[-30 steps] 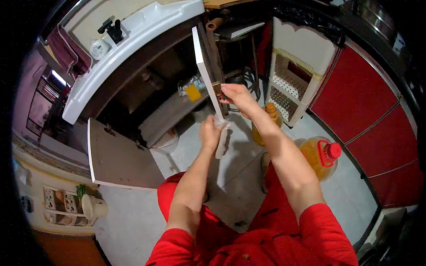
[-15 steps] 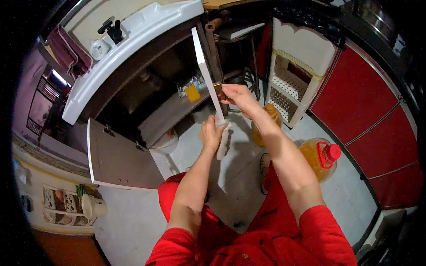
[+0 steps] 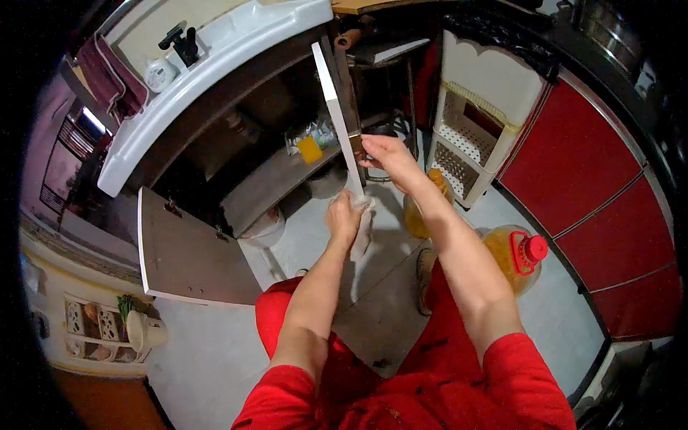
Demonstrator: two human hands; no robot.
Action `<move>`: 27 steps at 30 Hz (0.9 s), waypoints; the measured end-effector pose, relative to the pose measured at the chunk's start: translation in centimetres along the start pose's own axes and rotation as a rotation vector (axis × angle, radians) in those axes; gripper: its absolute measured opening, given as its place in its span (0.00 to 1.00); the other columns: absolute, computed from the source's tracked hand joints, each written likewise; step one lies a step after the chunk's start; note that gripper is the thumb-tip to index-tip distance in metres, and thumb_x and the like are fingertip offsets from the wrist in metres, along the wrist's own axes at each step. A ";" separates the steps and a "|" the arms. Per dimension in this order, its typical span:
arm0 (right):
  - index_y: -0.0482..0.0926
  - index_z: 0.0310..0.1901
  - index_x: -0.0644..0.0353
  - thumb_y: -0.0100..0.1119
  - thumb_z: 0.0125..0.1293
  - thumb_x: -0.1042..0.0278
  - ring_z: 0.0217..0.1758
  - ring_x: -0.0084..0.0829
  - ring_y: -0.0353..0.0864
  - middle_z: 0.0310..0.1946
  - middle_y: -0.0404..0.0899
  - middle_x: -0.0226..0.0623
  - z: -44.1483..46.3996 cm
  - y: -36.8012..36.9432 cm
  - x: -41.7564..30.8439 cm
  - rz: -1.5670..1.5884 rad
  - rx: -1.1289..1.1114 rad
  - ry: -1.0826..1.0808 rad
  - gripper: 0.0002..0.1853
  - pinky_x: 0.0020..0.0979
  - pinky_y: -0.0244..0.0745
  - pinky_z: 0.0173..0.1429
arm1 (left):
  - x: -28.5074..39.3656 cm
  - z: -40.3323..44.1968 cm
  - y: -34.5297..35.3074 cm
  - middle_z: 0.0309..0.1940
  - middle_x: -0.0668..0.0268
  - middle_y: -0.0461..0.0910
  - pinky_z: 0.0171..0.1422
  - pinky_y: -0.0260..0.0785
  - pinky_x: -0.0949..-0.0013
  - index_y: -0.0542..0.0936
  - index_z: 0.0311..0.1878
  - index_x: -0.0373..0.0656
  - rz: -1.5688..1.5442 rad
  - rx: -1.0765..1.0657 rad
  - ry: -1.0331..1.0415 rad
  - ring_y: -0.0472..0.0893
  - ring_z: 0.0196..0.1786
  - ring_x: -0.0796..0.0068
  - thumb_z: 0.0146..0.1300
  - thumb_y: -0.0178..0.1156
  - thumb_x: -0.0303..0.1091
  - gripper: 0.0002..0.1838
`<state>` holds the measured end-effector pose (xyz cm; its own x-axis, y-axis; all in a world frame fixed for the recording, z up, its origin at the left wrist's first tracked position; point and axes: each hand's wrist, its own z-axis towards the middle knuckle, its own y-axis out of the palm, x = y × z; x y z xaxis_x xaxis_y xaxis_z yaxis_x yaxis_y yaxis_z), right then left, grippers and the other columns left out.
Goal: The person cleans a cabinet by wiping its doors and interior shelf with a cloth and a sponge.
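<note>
The white-edged cabinet door (image 3: 337,111) under the sink stands open, seen nearly edge-on. My right hand (image 3: 390,158) is closed on a small brown-gold door handle (image 3: 356,145) on its outer face. At the door's bottom corner is my left hand (image 3: 344,216), fingers closed around a whitish, crumpled cloth (image 3: 362,233) that hangs down beside the door. Part of the cloth is hidden behind the fingers. Inside the cabinet, a yellow item (image 3: 309,149) and some clear packets lie on the shelf (image 3: 269,190).
A second cabinet door (image 3: 197,247) is swung open on the left. A large oil jug with a red cap (image 3: 534,249) and an amber bottle (image 3: 416,218) stand on the floor by my right arm. A white plastic rack (image 3: 466,136) and red cabinets (image 3: 573,172) stand to the right.
The view has shifted slightly. The cloth's hanging end sits a little higher and more to the right against my left hand. My right hand stays on the door handle.
</note>
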<state>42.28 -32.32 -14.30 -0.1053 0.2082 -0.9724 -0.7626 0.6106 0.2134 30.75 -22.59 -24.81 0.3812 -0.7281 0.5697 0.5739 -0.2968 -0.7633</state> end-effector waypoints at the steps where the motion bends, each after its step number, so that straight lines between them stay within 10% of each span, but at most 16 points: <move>1: 0.74 0.56 0.61 0.46 0.71 0.63 0.47 0.21 0.76 0.45 0.78 0.29 -0.2 0.0 0.0 0.003 0.007 -0.006 0.17 0.27 0.73 0.52 | -0.2 -0.4 0.0 0.27 0.53 0.79 0.37 0.68 0.53 0.73 0.35 0.45 0.008 0.007 0.000 0.79 0.36 0.51 0.45 0.70 0.46 0.21; 19: 0.78 0.49 0.60 0.48 0.69 0.51 0.45 0.20 0.74 0.43 0.78 0.28 -0.6 -0.1 -0.6 0.029 0.054 0.017 0.20 0.26 0.70 0.49 | 7.4 4.7 -9.8 0.32 0.58 0.79 0.41 0.68 0.61 0.75 0.36 0.42 -0.237 0.459 0.269 0.78 0.37 0.58 0.44 0.71 0.39 0.19; 27: 0.77 0.51 0.60 0.47 0.70 0.53 0.45 0.19 0.75 0.43 0.79 0.28 -0.4 0.4 -0.2 0.056 0.012 -0.008 0.20 0.24 0.74 0.50 | -1.0 -0.2 -0.4 0.31 0.56 0.78 0.39 0.67 0.54 0.73 0.37 0.43 0.031 0.021 0.135 0.76 0.38 0.52 0.46 0.69 0.40 0.19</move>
<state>41.80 -32.43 -14.03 -0.1428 0.2482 -0.9581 -0.7479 0.6070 0.2687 29.97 -21.90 -25.09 0.2984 -0.8137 0.4988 0.5791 -0.2611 -0.7723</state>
